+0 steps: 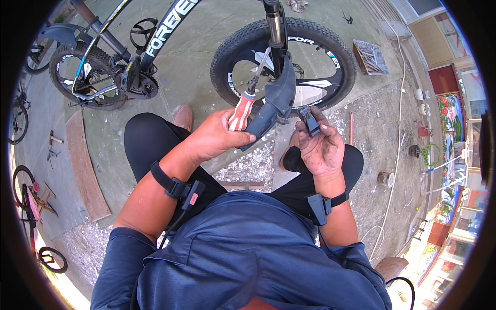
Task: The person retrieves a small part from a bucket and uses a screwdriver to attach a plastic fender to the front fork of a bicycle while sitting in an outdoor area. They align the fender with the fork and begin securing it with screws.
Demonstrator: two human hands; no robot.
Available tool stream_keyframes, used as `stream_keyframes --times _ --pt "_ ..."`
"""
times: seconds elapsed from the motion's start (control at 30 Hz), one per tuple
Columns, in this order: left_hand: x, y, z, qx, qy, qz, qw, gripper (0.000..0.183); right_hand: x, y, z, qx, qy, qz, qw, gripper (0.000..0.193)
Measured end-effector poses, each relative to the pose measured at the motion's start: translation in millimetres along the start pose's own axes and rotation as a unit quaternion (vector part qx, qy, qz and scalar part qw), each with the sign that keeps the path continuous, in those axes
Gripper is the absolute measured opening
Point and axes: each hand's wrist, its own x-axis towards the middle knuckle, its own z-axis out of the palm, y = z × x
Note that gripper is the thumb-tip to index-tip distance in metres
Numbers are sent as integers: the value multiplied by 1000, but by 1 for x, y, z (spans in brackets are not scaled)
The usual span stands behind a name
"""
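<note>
My left hand [217, 137] is closed round a screwdriver [241, 112] with a red-and-white striped handle, its shaft pointing up and away. The same hand grips the near end of a dark plastic mudguard [279, 97], the thumb lying across it. The mudguard's far part overlaps the fork [275, 30] and front wheel [222, 56] of a black bicycle. In my right hand [324, 152], palm up with blackened fingertips, a small black plastic clamp or bracket [309, 122] is held between thumb and fingers, just right of the mudguard.
A shallow tray of tools [371, 58] lies right of the front wheel. The bicycle's crank [137, 85] stands ahead on the left. A hammer [55, 138] rests on the ground farther left, near a curved board [85, 165]. On the right a pale hose [397, 170] runs along the ground.
</note>
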Motion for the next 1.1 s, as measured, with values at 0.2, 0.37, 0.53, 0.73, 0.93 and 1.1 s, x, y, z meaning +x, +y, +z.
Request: stream_keyframes --times 0.2,0.37,0.53,0.73,0.93,1.1 --pt "1 -6 -3 8 1 -1 1000 33 2 3 -5 16 -10 10 1000 41" --pt "2 -6 -4 14 1 1 1000 35 -2 4 -1 -6 31 -1 1000 36" --pt "2 -6 -5 8 -9 -1 1000 36 -3 8 1 -61 89 -18 994 29" --pt "3 -8 -5 13 -5 8 1000 37 -1 2 -18 -15 13 39 999 21" --pt "3 -6 -4 29 -6 -1 1000 36 2 4 -22 -78 30 43 996 17" --pt "4 -9 -3 90 -10 -18 996 29 9 0 -13 -119 140 -34 982 22"
